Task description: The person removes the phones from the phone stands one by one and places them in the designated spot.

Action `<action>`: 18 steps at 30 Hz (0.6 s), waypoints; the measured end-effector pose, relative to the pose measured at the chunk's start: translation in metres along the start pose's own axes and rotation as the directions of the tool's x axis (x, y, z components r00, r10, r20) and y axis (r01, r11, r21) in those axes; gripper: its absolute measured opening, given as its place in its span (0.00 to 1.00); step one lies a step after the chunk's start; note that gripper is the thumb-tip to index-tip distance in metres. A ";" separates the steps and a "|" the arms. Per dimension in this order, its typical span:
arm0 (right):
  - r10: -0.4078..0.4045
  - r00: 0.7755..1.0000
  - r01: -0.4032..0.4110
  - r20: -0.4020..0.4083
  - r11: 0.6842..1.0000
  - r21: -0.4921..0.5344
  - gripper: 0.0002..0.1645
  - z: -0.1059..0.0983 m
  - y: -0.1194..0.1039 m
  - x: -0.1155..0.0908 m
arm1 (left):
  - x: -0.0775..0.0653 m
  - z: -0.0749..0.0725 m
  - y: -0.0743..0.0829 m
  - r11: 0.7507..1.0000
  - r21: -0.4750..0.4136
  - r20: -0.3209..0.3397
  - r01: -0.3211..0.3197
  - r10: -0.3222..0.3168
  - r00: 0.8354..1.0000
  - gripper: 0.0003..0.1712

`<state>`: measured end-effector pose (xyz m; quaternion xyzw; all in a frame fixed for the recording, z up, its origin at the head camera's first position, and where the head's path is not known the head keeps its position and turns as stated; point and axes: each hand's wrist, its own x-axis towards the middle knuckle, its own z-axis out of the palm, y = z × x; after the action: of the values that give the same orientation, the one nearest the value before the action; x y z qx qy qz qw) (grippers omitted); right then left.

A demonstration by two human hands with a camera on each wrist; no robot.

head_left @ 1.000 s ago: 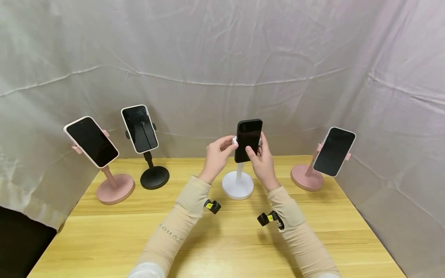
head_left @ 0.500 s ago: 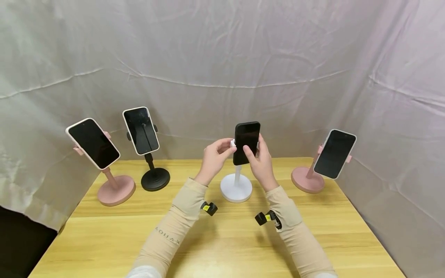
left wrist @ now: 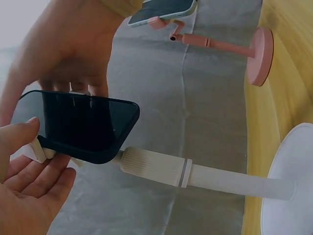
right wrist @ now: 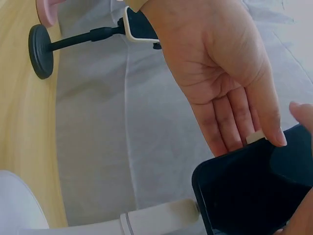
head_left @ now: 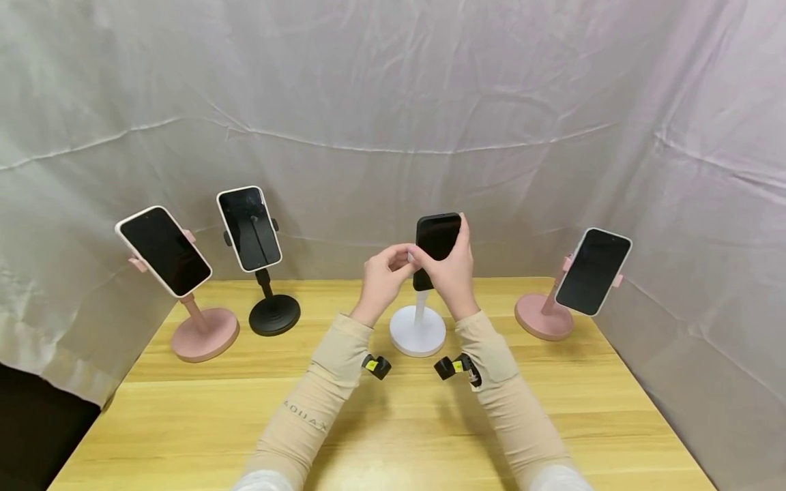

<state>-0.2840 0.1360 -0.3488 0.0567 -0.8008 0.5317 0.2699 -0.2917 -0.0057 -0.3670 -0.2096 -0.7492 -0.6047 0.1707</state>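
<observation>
A black smartphone (head_left: 434, 239) stands upright, screen toward me, in a white phone stand (head_left: 419, 332). At the phone's left edge my left hand (head_left: 379, 281) pinches the stand's white clamp (left wrist: 36, 151) between thumb and fingers. My right hand (head_left: 453, 278) grips the phone from its right side, fingers along the right edge and partly behind it. Its thumb reaches across the screen toward the left hand. In the right wrist view, the left hand's thumb touches the phone's edge beside the clamp. The phone hides most of the holder's back.
To the left stand a pink phone stand (head_left: 205, 335) and a black phone stand (head_left: 274, 315), each holding a white-cased phone. Another pink stand (head_left: 543, 316) with a phone is at the right. Grey cloth (head_left: 344, 109) hangs behind the wooden table (head_left: 405, 436).
My right hand has shifted left and up along the phone, its thumb swinging across the screen to the left edge. The left hand has stayed at the clamp.
</observation>
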 end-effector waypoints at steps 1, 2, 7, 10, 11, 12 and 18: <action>0.001 1.000 -0.001 -0.013 1.000 -0.002 0.69 0.002 0.000 0.000 | -0.001 0.001 0.000 1.000 0.002 -0.005 -0.003 0.003 1.000 0.17; 0.001 1.000 -0.001 -0.025 1.000 -0.004 0.69 0.003 -0.001 0.000 | -0.001 0.002 -0.001 1.000 0.004 -0.011 -0.003 0.003 1.000 0.17; -0.011 0.997 0.010 -0.070 1.000 -0.019 0.69 0.010 0.001 0.001 | -0.004 0.005 -0.001 1.000 0.021 -0.040 -0.007 0.008 0.999 0.17; -0.011 0.997 0.009 -0.082 1.000 -0.025 0.67 0.012 0.000 0.003 | -0.004 0.007 -0.002 0.999 0.036 -0.060 -0.023 0.025 0.998 0.17; -0.008 0.996 0.006 -0.085 1.000 -0.026 0.67 0.012 0.000 0.003 | -0.004 0.007 -0.002 0.999 0.041 -0.065 -0.029 0.032 0.997 0.17; -0.008 0.996 0.006 -0.086 1.000 -0.026 0.66 0.012 0.000 0.004 | -0.004 0.008 -0.002 0.998 0.048 -0.069 -0.036 0.039 0.997 0.17; -0.026 0.994 0.021 -0.105 0.999 -0.045 0.61 0.011 -0.001 0.005 | -0.002 0.008 -0.002 0.991 0.100 -0.083 -0.087 0.095 0.992 0.16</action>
<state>-0.2924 0.1266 -0.3487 0.0320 -0.7961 0.5132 0.3192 -0.2911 0.0017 -0.3713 -0.2083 -0.7588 -0.5682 0.2409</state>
